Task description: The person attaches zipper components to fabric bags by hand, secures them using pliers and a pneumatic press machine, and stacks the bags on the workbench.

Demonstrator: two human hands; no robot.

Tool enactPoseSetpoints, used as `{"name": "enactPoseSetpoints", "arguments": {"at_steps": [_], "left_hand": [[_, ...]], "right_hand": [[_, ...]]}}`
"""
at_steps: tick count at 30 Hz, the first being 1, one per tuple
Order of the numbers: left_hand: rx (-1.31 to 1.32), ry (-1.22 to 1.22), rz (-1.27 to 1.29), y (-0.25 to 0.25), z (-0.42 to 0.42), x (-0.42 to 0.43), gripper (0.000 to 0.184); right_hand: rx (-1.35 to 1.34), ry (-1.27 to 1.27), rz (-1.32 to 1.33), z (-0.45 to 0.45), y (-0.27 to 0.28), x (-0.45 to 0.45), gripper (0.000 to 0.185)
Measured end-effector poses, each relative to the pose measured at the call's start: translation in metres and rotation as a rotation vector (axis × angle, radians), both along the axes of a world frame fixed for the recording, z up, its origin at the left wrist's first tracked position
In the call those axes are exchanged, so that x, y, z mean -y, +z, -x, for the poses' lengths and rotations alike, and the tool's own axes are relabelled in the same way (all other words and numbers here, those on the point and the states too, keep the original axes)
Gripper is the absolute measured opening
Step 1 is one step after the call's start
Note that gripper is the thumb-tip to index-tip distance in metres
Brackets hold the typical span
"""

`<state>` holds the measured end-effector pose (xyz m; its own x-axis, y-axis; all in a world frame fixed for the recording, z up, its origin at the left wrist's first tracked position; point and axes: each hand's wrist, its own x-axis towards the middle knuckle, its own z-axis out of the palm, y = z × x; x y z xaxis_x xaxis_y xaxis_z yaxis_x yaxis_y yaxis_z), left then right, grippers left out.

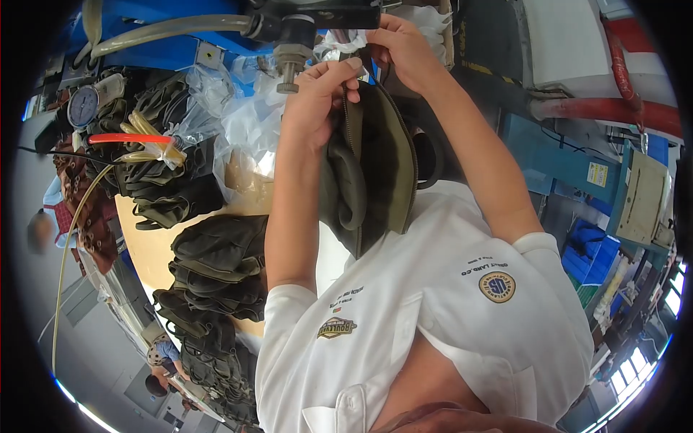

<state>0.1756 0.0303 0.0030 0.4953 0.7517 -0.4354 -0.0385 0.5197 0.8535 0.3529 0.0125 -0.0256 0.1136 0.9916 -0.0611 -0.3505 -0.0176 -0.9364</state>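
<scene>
An olive-green bag [386,155] with a long zipper along its edge hangs from my hands at the top centre, its lower end against the white shirt. My left hand [321,94] pinches the upper end of the bag's zipper edge between thumb and fingers. Close beside it, my right hand [404,50] has its fingers closed on the other side of the bag's top end. Both hands are just below a dark machine head [332,18] with a metal knob [289,68]. Crumpled white plastic partly hides the spot where the bag meets the machine.
Piles of dark green bags [216,252] lie along a table [144,245]. Clear plastic wrapping [249,123], a pressure gauge [83,107] and a red tube [130,138] are close to the machine. Two people are visible at the far left. Red pipes [606,110] run at the right.
</scene>
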Motion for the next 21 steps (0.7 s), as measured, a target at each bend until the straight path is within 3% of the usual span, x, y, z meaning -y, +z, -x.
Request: {"name": "enactPoseSetpoints", "arguments": {"at_steps": [21], "left_hand": [[0.066, 0.036, -0.047, -0.008, -0.001, 0.002, 0.020]], "right_hand": [[-0.012, 0.045, 0.079, -0.001, 0.007, -0.002, 0.015]]}}
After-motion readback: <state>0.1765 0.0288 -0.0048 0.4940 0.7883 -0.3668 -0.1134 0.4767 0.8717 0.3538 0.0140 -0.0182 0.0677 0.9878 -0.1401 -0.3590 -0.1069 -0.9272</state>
